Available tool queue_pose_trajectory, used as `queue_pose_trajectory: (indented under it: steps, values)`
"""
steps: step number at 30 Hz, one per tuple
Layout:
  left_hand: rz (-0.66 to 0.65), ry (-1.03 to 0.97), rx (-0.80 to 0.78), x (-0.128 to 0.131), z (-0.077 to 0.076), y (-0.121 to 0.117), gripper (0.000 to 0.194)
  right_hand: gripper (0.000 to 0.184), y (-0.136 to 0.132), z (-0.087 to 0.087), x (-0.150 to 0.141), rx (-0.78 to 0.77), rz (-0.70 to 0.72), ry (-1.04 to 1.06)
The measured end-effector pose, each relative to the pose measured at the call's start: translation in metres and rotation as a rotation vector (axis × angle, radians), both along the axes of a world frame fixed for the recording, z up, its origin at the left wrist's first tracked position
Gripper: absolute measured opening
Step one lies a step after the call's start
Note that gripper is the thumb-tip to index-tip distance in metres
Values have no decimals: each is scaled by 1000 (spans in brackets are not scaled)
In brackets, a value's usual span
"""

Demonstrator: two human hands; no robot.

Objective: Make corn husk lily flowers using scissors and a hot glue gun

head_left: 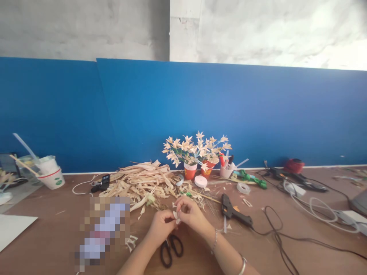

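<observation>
My left hand and my right hand meet over the near middle of the table. Both pinch a small pale petal-like piece, partly covered by my fingers. Just below them lie scissors with black handles, their blades hidden under my left hand. Behind my hands spreads a heap of dried husk strips. To the right of my right hand rests a black glue gun, its cord trailing right. Pale handmade flowers stand in red paper cups at the back.
A white paper cup holding sticks stands at the far left. A pixelated patch hides something left of my arm. White tape rolls lie before the flowers. Black and white cables cross the right side. A blue partition borders the back.
</observation>
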State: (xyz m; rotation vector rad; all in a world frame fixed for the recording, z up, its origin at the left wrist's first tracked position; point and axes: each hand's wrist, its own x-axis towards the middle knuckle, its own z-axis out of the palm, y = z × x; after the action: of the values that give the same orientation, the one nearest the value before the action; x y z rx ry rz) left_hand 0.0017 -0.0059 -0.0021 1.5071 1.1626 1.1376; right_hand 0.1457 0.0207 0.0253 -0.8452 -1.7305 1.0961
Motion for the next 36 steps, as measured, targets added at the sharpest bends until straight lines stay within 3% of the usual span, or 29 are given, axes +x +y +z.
queue_pose_trajectory:
  steps: [4, 10, 13, 16, 24, 36]
  values:
    - [27, -11, -41, -1, -5, 2, 17, 7, -2, 2, -1, 55, -8, -3]
    - [44, 40, 13, -1, -4, 2, 16, 13, 2, -7, 0, -245, 2, 156]
    - [68, 59, 52, -1, 1, 1, 16, 14, 4, -6, 1, -329, -31, 184]
    - [86, 81, 112, -1, 4, 0, 17, 10, 3, -1, 0, -374, 23, 148]
    - [89, 115, 203, -1, 2, 1, 19, 7, 4, -7, -2, -305, 86, 100]
    - [89, 184, 181, 0, 5, -1, 19, 11, 0, -2, -3, -304, 98, 57]
